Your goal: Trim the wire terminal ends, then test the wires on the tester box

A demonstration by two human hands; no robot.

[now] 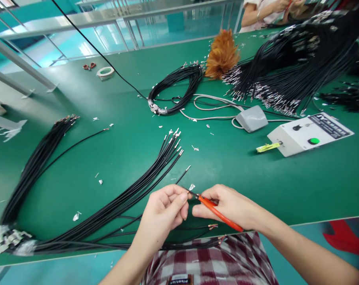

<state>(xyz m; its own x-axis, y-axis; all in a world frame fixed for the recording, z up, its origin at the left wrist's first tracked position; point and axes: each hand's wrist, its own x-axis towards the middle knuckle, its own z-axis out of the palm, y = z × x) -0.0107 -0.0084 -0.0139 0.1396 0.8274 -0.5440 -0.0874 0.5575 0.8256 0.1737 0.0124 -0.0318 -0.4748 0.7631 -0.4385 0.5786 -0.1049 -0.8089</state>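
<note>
My left hand (164, 213) is closed in a pinch on the end of a thin black cable, most of which its fingers hide. In my right hand (231, 208) is a pair of orange-handled wire cutters (218, 214), their dark jaws meeting the cable end at my left fingertips. A shiny foil scrap (191, 187) clings beside the jaws. Left of my hands, a bundle of black cables (132, 188) fans out with silvery tips. Below my hands, a few cable ends with bare coppery wires (212, 227) lie at the table edge.
A coiled cable bundle (176, 81), an orange-brown feather duster (222, 55) and a big cable pile (286, 67) lie toward the back. At right sits a white box with a green button (313, 134). Scissors (89, 66) and a tape roll (105, 72) lie far left. Another person's arm (265, 10) shows beyond.
</note>
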